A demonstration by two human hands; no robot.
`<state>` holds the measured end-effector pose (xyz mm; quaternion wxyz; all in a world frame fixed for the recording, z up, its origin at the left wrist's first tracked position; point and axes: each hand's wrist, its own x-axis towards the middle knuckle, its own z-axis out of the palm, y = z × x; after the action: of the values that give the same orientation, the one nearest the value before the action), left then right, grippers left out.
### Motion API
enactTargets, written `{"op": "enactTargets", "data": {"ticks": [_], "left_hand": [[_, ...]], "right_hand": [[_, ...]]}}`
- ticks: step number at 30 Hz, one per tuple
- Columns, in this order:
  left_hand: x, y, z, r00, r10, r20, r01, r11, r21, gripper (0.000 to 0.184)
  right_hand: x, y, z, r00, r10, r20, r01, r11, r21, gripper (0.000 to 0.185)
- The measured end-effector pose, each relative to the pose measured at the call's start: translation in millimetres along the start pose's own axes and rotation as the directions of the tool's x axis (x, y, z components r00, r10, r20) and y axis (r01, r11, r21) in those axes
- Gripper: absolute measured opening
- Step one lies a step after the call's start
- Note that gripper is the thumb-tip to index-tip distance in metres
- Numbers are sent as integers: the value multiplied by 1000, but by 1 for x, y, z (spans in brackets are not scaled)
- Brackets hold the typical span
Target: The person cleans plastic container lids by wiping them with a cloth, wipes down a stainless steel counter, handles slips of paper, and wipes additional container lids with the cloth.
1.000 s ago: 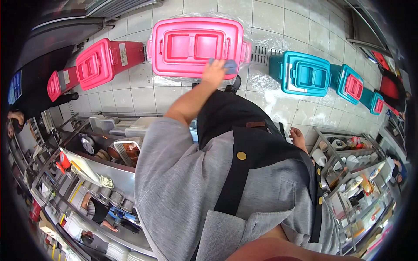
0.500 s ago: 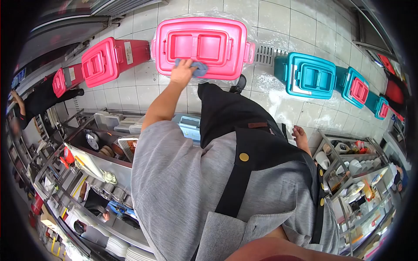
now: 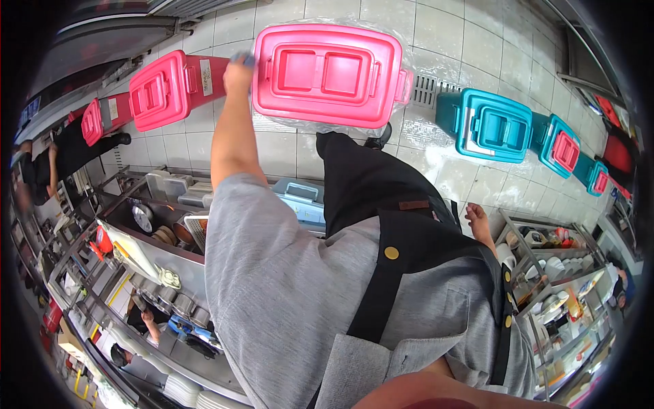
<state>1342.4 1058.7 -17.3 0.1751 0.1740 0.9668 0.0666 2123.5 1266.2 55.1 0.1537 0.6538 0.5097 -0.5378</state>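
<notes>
My left hand (image 3: pixel 237 76) is closed on a blue-grey cloth (image 3: pixel 243 58), at the left end of a large pink lidded bin (image 3: pixel 327 112). The cloth is bunched and mostly covered by the fingers. The bin's lid is on, with two square recesses in its top, and wet clear plastic or suds show around its base. Low at my right side hangs my right hand (image 3: pixel 477 217), holding nothing, its fingers loosely apart. It is nearest to a metal shelf rack (image 3: pixel 524 235) with dishes.
Pink bins (image 3: pixel 160 92) stand in a row to the left, teal bins (image 3: pixel 494 126) to the right. A drain grate (image 3: pixel 424 91) interrupts the wet tiled floor (image 3: pixel 436 160). Behind on the left are a light-blue box (image 3: pixel 300 198) and steel shelving. Other people stand at the left.
My left hand has moved left with the cloth, from the front of the pink lid to beyond its left end. In view, the bins have shifted slightly right. My right hand still hangs.
</notes>
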Motion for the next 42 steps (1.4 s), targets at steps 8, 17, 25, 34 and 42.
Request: {"op": "enactTargets", "data": {"ticks": [8,17,25,34,42], "left_hand": [[-86,43,89,966,54,-254,-100,980,-170,59],[-70,24,69,922,217,-320,-270,954,-130,60],[-122,-9,84,996,-80,43,82,994,-67,56],[-26,-19,51,986,-167,-9,83,535,-841,41],[0,87,28,995,39,94,-36,999,-34,46]], "right_hand": [[-6,-9,18,1000,12,16,-12,1000,0,41],[-6,1,41,997,27,75,-31,998,47,35],[-6,-22,36,999,11,-37,-7,992,128,40],[-20,7,48,997,76,20,-78,991,111,36],[-26,19,33,994,43,-98,-33,994,105,36]]}}
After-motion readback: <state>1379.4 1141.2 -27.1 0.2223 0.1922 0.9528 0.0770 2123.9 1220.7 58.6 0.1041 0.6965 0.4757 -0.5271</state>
